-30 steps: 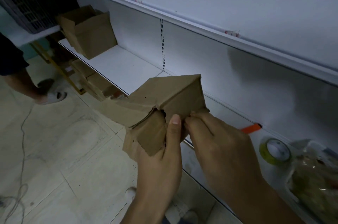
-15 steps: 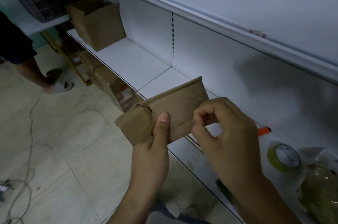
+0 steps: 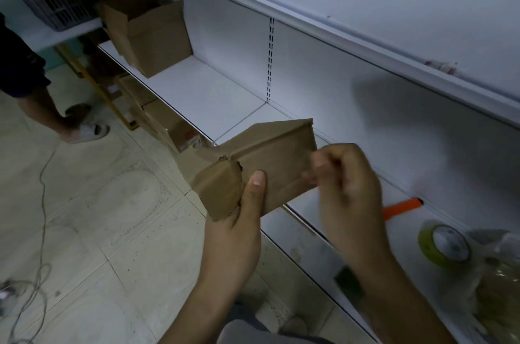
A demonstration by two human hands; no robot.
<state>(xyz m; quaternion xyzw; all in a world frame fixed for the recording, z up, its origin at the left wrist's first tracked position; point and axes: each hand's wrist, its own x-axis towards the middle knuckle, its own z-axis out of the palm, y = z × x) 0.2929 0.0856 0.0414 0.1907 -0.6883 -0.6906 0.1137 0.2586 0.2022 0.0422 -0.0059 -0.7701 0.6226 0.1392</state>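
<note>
I hold a small, crumpled brown cardboard box (image 3: 270,158) in front of a white shelf (image 3: 213,96). My left hand (image 3: 239,228) grips it from below, thumb pressed on its front face beside a torn flap. My right hand (image 3: 346,191) is blurred at the box's right end with its fingers curled; they seem to pinch the edge there, though the blur hides the exact contact.
An open cardboard box (image 3: 149,31) stands on the shelf at the far left, more boxes (image 3: 174,130) below it. A roll of green tape (image 3: 444,242), an orange tool (image 3: 402,207) and a plastic bag (image 3: 498,281) lie on the shelf at right. Another person's leg (image 3: 56,116) and a cable (image 3: 42,194) are on the tiled floor.
The box was folded flatter half a second ago and now shows its top flap raised again. My right hand has shifted along the box's right end. The view has moved left.
</note>
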